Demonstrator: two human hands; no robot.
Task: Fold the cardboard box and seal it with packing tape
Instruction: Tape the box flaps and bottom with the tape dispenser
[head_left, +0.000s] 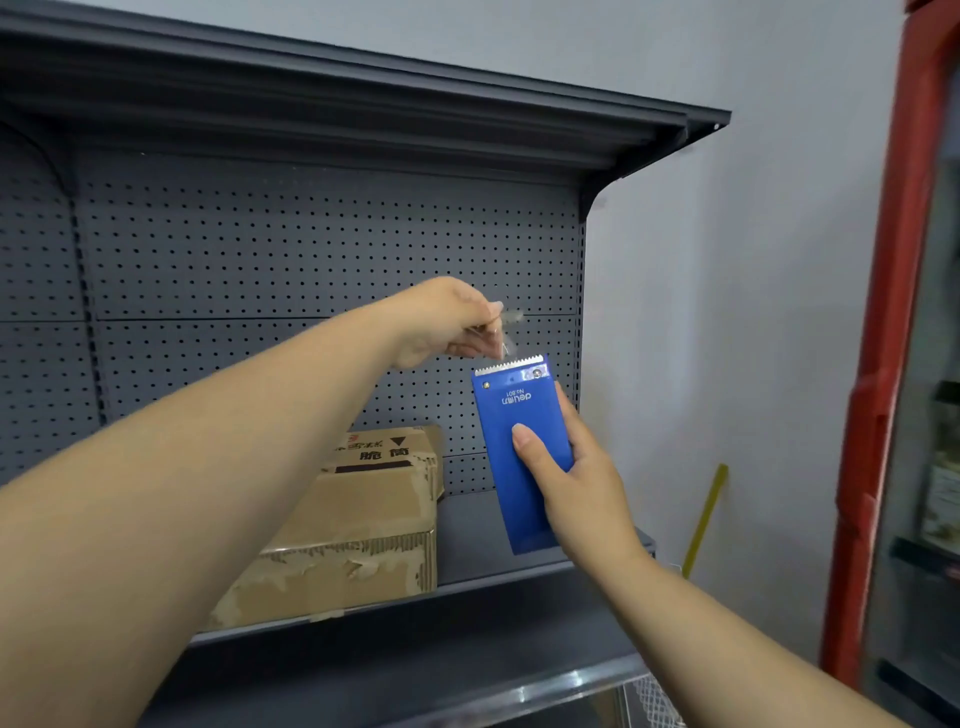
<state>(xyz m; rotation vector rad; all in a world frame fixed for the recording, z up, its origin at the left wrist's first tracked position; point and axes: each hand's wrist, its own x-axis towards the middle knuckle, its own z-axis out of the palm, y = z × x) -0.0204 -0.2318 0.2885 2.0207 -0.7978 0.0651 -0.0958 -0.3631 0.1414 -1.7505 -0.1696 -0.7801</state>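
Head view: your left hand (452, 327) pinches the clear tape end (508, 318) just above the blue dispenser (504, 415), which your right hand (582, 483) grips. The cardboard box (358, 519) lies on the shelf (467, 548), below and left of both hands, apparently folded shut (no fresh strip shows on it). Folding looks done; the sealing is all left to do.

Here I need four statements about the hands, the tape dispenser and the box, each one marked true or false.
1. The left hand pinches clear tape above the blue tape dispenser. True.
2. The dispenser's toothed edge points down. False: it points up.
3. The cardboard box stands on the grey shelf. True.
4. The right hand rests on the cardboard box. False: the right hand holds the tape dispenser.
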